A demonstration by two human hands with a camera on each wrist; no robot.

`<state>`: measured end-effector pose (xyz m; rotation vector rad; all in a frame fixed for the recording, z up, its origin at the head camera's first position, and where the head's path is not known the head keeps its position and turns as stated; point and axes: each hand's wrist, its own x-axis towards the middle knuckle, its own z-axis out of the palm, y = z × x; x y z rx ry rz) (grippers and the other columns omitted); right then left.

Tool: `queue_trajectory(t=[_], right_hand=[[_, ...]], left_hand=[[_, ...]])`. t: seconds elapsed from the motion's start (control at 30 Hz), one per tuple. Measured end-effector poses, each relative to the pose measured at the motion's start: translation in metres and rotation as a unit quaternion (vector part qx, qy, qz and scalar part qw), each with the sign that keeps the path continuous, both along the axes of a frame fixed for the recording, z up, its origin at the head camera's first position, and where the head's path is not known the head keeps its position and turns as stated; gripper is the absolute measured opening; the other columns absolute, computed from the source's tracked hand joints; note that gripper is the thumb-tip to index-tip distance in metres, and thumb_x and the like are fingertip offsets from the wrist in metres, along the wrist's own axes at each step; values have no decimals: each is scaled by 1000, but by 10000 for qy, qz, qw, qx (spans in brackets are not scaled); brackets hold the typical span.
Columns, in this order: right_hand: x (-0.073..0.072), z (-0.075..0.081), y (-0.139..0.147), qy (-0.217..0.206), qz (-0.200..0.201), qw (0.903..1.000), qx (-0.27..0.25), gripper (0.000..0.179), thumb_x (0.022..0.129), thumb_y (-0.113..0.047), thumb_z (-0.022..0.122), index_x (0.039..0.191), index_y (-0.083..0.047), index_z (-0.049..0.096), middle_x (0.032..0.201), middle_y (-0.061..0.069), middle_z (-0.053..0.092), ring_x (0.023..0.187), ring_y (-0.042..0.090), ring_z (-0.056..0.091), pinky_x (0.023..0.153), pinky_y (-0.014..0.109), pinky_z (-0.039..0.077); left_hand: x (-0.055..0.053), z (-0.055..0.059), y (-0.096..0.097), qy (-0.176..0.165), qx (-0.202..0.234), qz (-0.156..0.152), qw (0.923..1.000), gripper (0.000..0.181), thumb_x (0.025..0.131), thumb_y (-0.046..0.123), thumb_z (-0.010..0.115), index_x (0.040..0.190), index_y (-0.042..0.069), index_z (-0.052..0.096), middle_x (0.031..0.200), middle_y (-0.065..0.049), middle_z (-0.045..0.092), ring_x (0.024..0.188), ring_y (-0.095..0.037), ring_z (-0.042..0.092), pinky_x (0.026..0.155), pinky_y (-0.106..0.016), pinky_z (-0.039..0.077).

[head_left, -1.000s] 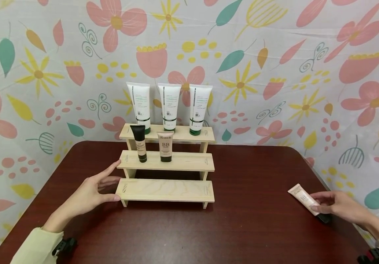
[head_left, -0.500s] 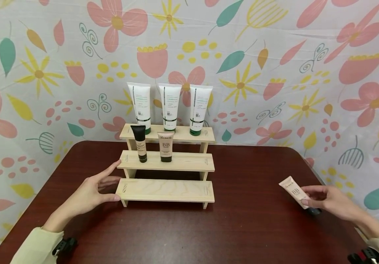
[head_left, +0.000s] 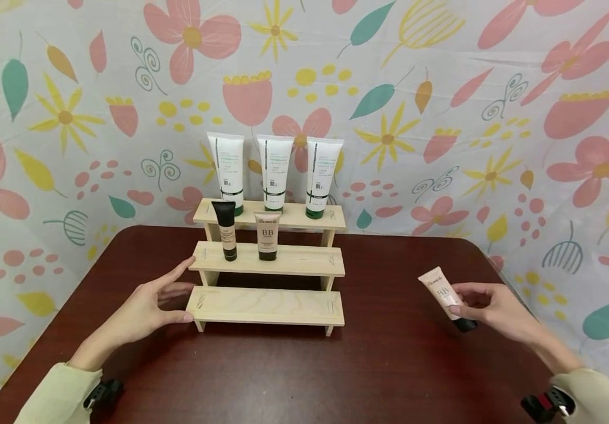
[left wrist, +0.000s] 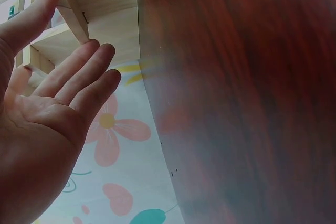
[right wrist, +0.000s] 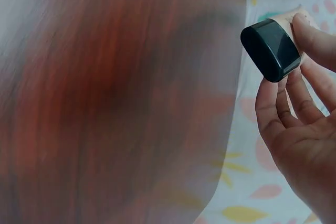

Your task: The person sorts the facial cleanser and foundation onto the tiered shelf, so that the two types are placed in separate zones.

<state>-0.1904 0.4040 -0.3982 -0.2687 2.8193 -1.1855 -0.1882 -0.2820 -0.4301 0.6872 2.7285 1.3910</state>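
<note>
In the head view my right hand (head_left: 487, 306) pinches a pale pink BB cream tube (head_left: 440, 292) between thumb and fingers, above the table's right side. Its black cap (right wrist: 270, 50) tilts down toward the wrist camera in the right wrist view. My left hand (head_left: 148, 309) touches the left end of a three-tier wooden stand (head_left: 267, 305), thumb at the bottom tier and a fingertip at the middle one. The fingers of that hand look fairly straight in the left wrist view. On the middle tier stand a slim black-topped tube (head_left: 227, 232) and another BB cream tube (head_left: 267, 235).
Three white tubes with green caps, one of them the middle tube (head_left: 274, 171), stand on the top tier. The stand rests on a dark red-brown table (head_left: 304, 377). A flower-patterned cloth (head_left: 416, 147) hangs behind the table.
My right hand has carried the BB cream tube leftward and up, away from the table's right edge toward the stand. The left hand stays at the stand's left end.
</note>
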Motion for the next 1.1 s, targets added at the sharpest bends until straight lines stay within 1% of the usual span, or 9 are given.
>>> queue_trajectory(t=[0.13, 0.3, 0.47, 0.63, 0.73, 0.9, 1.1], right_hand=[[0, 8, -21, 146, -9, 9998, -163, 50, 95, -17, 82, 136, 7, 65, 108, 14, 73, 86, 16, 69, 67, 31, 57], [-1, 14, -46, 524, 151, 9975, -446, 44, 93, -13, 83, 130, 6, 68, 103, 15, 73, 84, 19, 70, 67, 30, 58], [-4, 20, -70, 897, 166, 9947, -485, 40, 91, -13, 85, 125, 3, 70, 100, 13, 73, 82, 19, 70, 66, 29, 58], [-7, 26, -92, 1194, 139, 9909, -603, 38, 89, -11, 87, 121, 2, 72, 98, 13, 74, 82, 18, 69, 65, 27, 57], [-8, 28, -103, 1324, 155, 9887, -685, 37, 89, -12, 87, 121, 0, 73, 96, 11, 74, 81, 18, 70, 65, 26, 56], [-10, 33, -120, 1493, 128, 9851, -847, 36, 88, -12, 88, 120, -3, 74, 92, 10, 74, 78, 18, 70, 64, 25, 54], [-13, 42, -142, 1659, 147, 9791, -1166, 34, 87, -11, 89, 118, -4, 75, 93, 11, 75, 80, 19, 71, 66, 25, 56]], left_hand=[[1, 1, 1, 9, -20, 10, 10000, 109, 82, 17, 93, 169, 26, 28, 130, -20, 70, 120, -38, 69, 99, -58, 53], [3, 4, 2, 78, 42, -19, 10000, 108, 82, 15, 93, 169, 23, 29, 129, -22, 70, 118, -39, 69, 98, -57, 54], [5, 5, 2, 86, 103, -56, 9999, 107, 83, 15, 93, 169, 22, 29, 129, -23, 70, 118, -40, 69, 97, -58, 53], [3, 4, 2, 92, 18, -2, 10000, 108, 82, 15, 93, 169, 23, 29, 130, -22, 69, 119, -38, 69, 98, -56, 54], [3, 3, 2, 107, -31, 14, 9999, 109, 82, 15, 93, 169, 23, 29, 130, -21, 70, 118, -38, 69, 98, -55, 54], [3, 3, 3, 116, 16, -44, 9999, 108, 83, 16, 93, 169, 22, 29, 130, -21, 70, 118, -37, 69, 98, -56, 54], [5, 5, 3, 147, 52, -40, 9999, 107, 82, 16, 93, 169, 21, 30, 128, -23, 70, 117, -39, 70, 97, -57, 54]])
